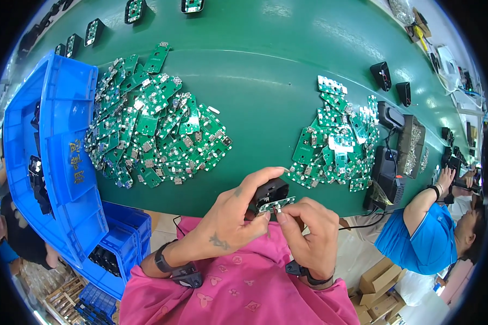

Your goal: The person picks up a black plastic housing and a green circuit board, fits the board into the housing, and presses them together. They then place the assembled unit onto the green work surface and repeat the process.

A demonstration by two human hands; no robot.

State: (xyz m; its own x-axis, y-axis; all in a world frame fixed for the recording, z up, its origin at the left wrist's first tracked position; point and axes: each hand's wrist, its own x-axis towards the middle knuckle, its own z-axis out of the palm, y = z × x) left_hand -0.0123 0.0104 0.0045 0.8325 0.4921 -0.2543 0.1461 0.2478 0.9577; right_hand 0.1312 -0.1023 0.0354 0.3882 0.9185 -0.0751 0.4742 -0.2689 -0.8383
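My left hand point(230, 208) is wrapped round a small black plastic housing point(272, 189), thumb and fingers on its sides. A green circuit board point(285, 202) lies across the housing's near end, tilted. My right hand point(313, 230) pinches at the board's near edge with thumb and forefinger; whether a small part or wire sits between those fingertips is too fine to make out. Beyond my hands, a large heap of green circuit boards point(157, 127) lies to the left and a smaller pile of boards point(336, 143) to the right, both on the green table point(249, 124).
A blue plastic crate point(73, 124) with black parts stands at the left, more blue crates point(127, 233) below it. At the right are a black device point(386, 170) with cables and a tray of small metal parts point(412, 143). Black housings point(95, 32) line the far edge. A co-worker point(425, 235) in blue sits right.
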